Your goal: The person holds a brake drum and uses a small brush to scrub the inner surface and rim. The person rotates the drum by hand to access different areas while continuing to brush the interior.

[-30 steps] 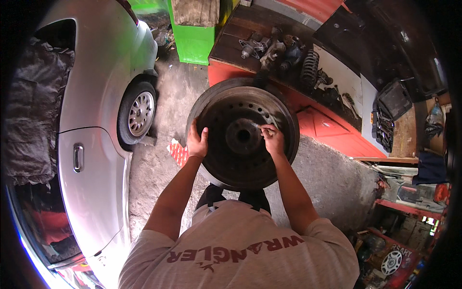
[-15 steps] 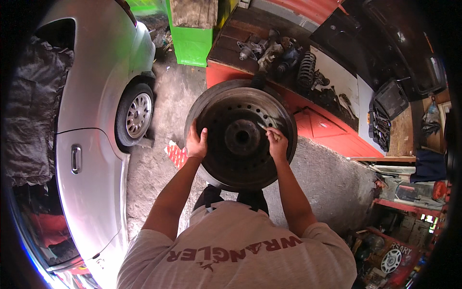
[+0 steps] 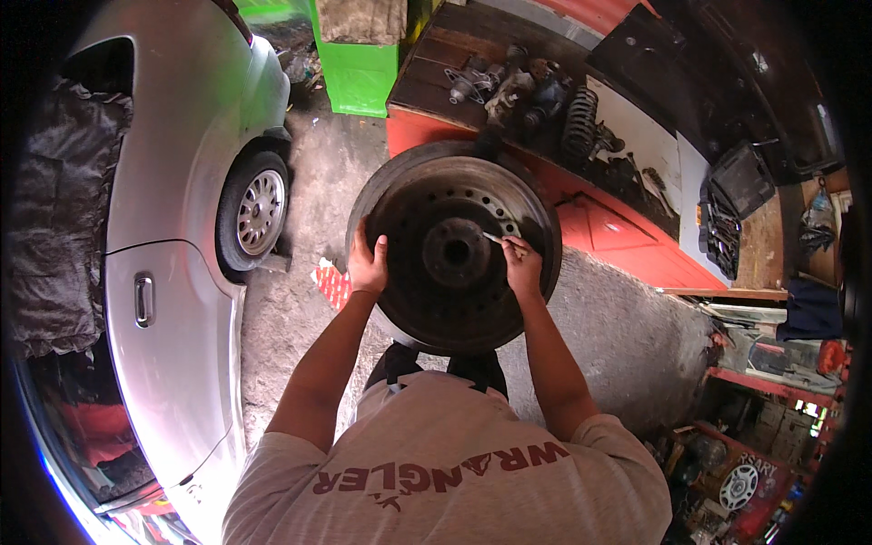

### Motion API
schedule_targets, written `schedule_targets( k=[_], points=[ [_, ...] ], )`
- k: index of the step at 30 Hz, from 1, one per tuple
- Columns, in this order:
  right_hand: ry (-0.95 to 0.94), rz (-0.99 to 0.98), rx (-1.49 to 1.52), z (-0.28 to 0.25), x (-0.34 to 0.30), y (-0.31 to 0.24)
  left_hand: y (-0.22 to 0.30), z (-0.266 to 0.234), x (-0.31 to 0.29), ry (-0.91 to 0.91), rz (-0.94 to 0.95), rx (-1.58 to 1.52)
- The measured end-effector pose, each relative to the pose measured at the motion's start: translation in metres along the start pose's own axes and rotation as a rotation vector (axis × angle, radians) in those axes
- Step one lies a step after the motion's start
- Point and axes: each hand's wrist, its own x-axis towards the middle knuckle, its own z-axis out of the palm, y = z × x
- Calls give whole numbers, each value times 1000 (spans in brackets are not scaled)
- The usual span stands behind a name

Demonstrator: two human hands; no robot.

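A dark, worn steel wheel rim (image 3: pixel 427 313) is in front of me, with its dish and round centre hole facing up. Small holes ring the dish. My left hand (image 3: pixel 367 265) grips the left edge, thumb inside the lip and fingers largely hidden around it. Inside the right part of the dish, my right hand (image 3: pixel 522 266) pinches a thin pale stick (image 3: pixel 492 238), its exact kind too small to make out. The stick's tip points left toward the hub, close to the holes; whether it touches the metal I cannot tell.
A silver car (image 3: pixel 173 300) stands at the left. Beyond the rim is a red workbench (image 3: pixel 618 238) bearing a coil spring (image 3: pixel 579 120), greasy metal parts and an open tool case (image 3: pixel 740 186). A green box (image 3: pixel 354 80) stands far off; a red-and-white scrap (image 3: pixel 332 283) lies on the floor.
My right hand has shifted slightly left, and the stick now lies flatter, with its tip a little lower and farther left. My left hand keeps its grip on the wheel rim.
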Motion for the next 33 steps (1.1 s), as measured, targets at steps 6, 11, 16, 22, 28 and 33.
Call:
schedule_targets(
  k=[6,11,16,22,28,33],
  points=[
    [-250,18,-108,8,-33,1,-2,-1,-2,-19,-34,15],
    [-99,-81,-194,9,-25,2,5,-2,0,-42,-59,11],
    [-367,-91,-252,6,-40,-17,0,-2,-2,-24,-59,9],
    [-154,-154,-243,16,-13,-17,4,-2,0,-35,-73,35],
    [-374,-75,-162,23,-29,-30,-5,0,0,-11,-39,34],
    [-91,-189,-317,23,-6,-19,1,0,1,-50,-58,26]
  ],
)
